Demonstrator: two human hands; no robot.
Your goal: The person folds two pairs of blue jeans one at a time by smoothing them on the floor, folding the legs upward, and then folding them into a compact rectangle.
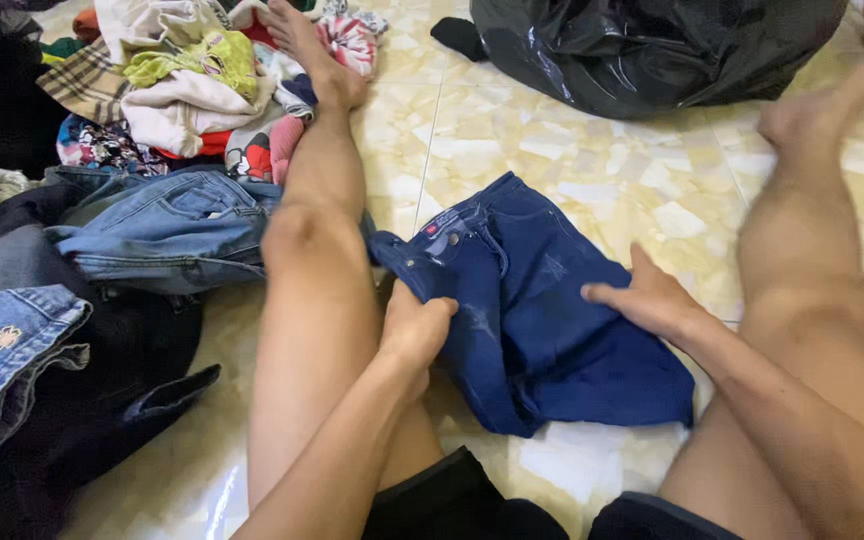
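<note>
Here the dark blue jeans [542, 320] lie folded on the pale tiled floor [572, 170], between the person's spread bare legs. Waistband end points up and left toward the left knee; the folded bulk runs down and right toward the right thigh, so the long axis is a diagonal across the gap between the legs.

Left hand [414, 330]: closed on the left edge of the jeans, fingers curled over the fabric, a fold pinched. Right hand [647, 298]: open, palm down, fingers extended leftward, resting on the right side of the cloth; pressing rather than gripping. Both hands touch the garment, one on each long side; the left sits nearer the waistband, the right nearer the middle.

Outward: a lighter blue pair of jeans [167, 230] just beyond the left leg, a mixed heap of clothes [192, 90] farther up by the left foot, another denim piece [2, 360] at far left. A black plastic bag [652, 45] lies well apart, ahead.
</note>
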